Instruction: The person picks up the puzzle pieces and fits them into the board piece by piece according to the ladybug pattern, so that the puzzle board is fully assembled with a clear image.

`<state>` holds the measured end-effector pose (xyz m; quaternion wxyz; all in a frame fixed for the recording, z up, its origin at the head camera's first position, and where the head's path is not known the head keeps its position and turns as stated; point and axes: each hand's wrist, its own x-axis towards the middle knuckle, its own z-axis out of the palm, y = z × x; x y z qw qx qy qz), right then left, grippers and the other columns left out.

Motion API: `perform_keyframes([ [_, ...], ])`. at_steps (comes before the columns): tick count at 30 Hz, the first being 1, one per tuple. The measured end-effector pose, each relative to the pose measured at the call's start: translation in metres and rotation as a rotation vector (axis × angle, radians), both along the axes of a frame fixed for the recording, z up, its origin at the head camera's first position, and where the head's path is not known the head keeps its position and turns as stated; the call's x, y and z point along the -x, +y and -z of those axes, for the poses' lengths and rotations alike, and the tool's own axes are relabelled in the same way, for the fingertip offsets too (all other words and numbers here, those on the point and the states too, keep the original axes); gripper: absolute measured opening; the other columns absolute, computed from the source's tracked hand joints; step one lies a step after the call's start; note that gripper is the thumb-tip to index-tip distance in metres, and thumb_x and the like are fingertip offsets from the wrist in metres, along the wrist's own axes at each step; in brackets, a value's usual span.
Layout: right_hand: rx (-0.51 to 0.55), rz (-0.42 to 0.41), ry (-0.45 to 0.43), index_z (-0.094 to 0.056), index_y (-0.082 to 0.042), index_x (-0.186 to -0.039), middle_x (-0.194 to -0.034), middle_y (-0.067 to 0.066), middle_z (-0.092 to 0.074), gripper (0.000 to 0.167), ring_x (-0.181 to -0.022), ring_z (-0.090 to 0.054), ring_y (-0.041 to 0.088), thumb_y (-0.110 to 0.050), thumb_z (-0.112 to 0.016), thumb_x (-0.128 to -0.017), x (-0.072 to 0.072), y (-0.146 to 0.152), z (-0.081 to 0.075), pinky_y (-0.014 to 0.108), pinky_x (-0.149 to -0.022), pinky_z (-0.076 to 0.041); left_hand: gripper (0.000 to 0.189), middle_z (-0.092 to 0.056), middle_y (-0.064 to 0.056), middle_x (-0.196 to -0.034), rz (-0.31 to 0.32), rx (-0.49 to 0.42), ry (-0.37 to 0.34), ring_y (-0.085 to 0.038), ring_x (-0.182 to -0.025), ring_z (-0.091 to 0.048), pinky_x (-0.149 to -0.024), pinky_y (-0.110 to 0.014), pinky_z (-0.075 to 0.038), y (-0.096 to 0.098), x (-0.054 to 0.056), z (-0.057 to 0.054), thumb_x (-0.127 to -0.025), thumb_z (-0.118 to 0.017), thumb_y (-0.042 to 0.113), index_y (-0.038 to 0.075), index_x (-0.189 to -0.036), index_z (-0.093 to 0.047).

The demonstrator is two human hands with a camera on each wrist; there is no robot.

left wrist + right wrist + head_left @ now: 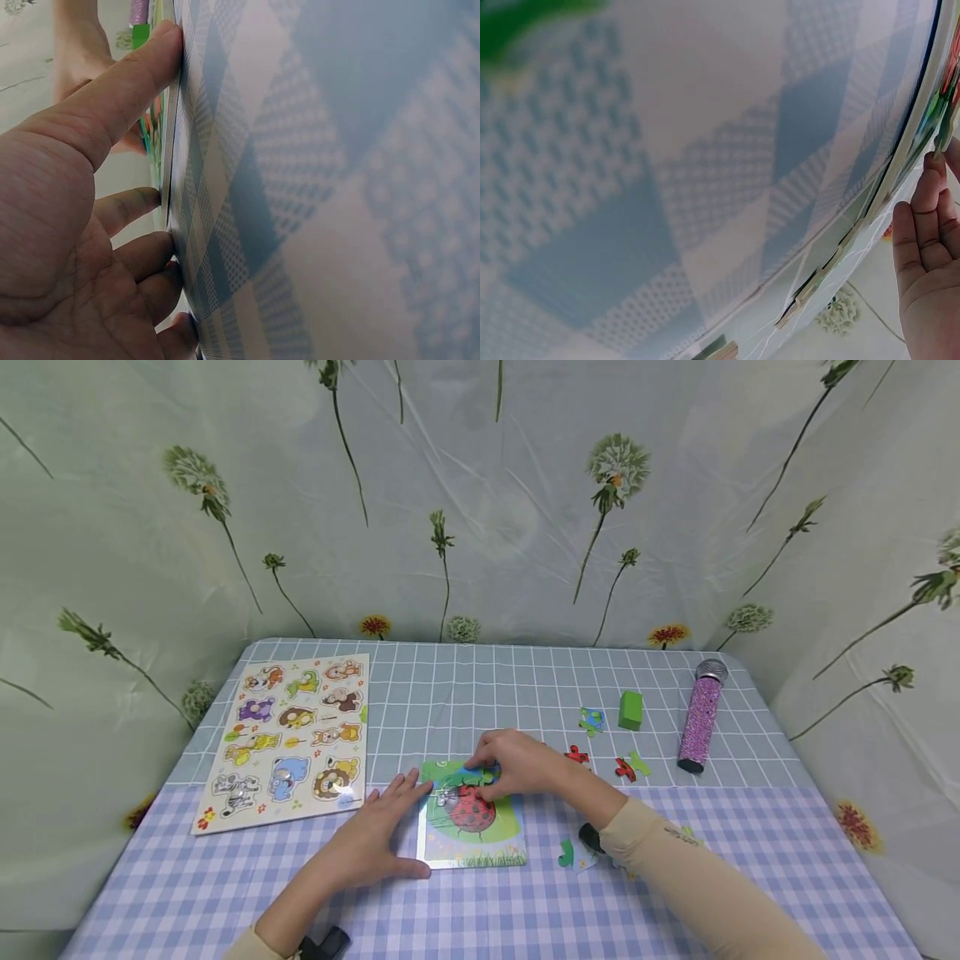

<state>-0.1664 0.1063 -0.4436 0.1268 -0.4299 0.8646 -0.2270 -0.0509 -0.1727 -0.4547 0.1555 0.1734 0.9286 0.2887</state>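
A ladybug jigsaw puzzle board (468,847) lies flat at the middle of the table, its red ladybug mostly assembled. My left hand (367,843) is beside its left side, fingers spread and thumb out, with fingertips at the board's edge; in the left wrist view the thumb (120,94) lies along that edge. Over the upper part of the board, my right hand (522,764) pinches a green puzzle piece (946,124) between thumb and fingers, low over the picture. The hand partly covers the top right of the board.
At the left lies a white animal puzzle board (307,743). Loose puzzle pieces lie right of the ladybug board, among them a red piece (576,754) and a blue-green one (592,720). A green block (631,710) and a glittery purple microphone (701,714) stand farther right.
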Motion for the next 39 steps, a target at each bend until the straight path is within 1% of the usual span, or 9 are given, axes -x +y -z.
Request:
perform_keyframes([
  [7,-0.025,-0.006,0.007,-0.083,-0.012,-0.122,-0.109,-0.001,-0.074,0.038,-0.089,-0.062,0.006,-0.029,-0.087,-0.088,0.0004,-0.0025,0.0003,0.02,-0.08,-0.054,0.117,-0.025,-0.015,-0.178,0.001,-0.002,0.005,-0.042,-0.165,-0.024,-0.131,-0.07,-0.02,0.0,-0.0003,0.0001,-0.071,-0.098,0.051,0.014,-0.167,-0.041],
  [15,-0.038,0.006,0.001,-0.083,-0.013,-0.123,-0.11,-0.001,-0.073,0.039,-0.092,-0.065,0.007,-0.03,-0.089,-0.089,-0.0008,-0.0027,0.0011,0.021,-0.082,-0.056,0.117,-0.026,-0.016,-0.178,0.003,-0.007,0.01,-0.043,-0.165,-0.024,-0.131,-0.071,-0.02,-0.0003,-0.0009,-0.0001,-0.071,-0.098,0.051,0.013,-0.167,-0.041],
  [21,-0.052,0.018,0.011,-0.083,-0.014,-0.122,-0.107,-0.004,-0.071,0.039,-0.092,-0.06,0.006,-0.034,-0.09,-0.089,-0.0005,-0.0036,0.0017,0.019,-0.079,-0.052,0.117,-0.025,-0.016,-0.178,0.003,-0.003,0.01,-0.043,-0.165,-0.024,-0.131,-0.07,-0.02,-0.0007,-0.0009,0.0008,-0.071,-0.097,0.052,0.013,-0.167,-0.041],
  [25,-0.056,0.005,0.019,-0.083,-0.014,-0.122,-0.103,-0.004,-0.071,0.039,-0.088,-0.058,0.006,-0.036,-0.09,-0.089,0.0009,-0.0044,0.0007,0.019,-0.077,-0.05,0.117,-0.025,-0.016,-0.178,0.003,-0.007,0.009,-0.043,-0.165,-0.023,-0.131,-0.07,-0.019,-0.0006,-0.0009,0.0006,-0.071,-0.097,0.051,0.013,-0.167,-0.041],
  [31,-0.031,-0.019,0.009,-0.082,-0.014,-0.116,-0.098,-0.003,-0.071,0.035,-0.086,-0.06,0.009,-0.034,-0.09,-0.089,0.002,-0.0039,-0.0023,0.02,-0.078,-0.051,0.117,-0.024,-0.017,-0.178,0.008,-0.012,0.001,-0.043,-0.165,-0.023,-0.131,-0.071,-0.018,0.0003,-0.0005,-0.0009,-0.073,-0.097,0.051,0.012,-0.167,-0.04],
  [35,-0.026,-0.019,-0.001,-0.083,-0.014,-0.114,-0.1,-0.003,-0.072,0.032,-0.088,-0.061,0.008,-0.035,-0.089,-0.09,0.0019,-0.0041,-0.0038,0.021,-0.08,-0.053,0.117,-0.024,-0.017,-0.178,0.008,-0.005,0.003,-0.043,-0.165,-0.023,-0.131,-0.071,-0.018,0.0009,-0.0006,-0.0012,-0.073,-0.097,0.051,0.012,-0.167,-0.04],
  [39,-0.028,-0.005,0.009,-0.082,-0.015,-0.116,-0.106,-0.003,-0.075,0.03,-0.094,-0.068,0.008,-0.034,-0.086,-0.093,0.0029,-0.001,-0.0078,0.024,-0.085,-0.058,0.117,-0.025,-0.018,-0.178,0.004,0.001,0.011,-0.044,-0.165,-0.024,-0.13,-0.072,-0.019,0.0013,-0.001,-0.0019,-0.072,-0.098,0.05,0.011,-0.166,-0.041],
])
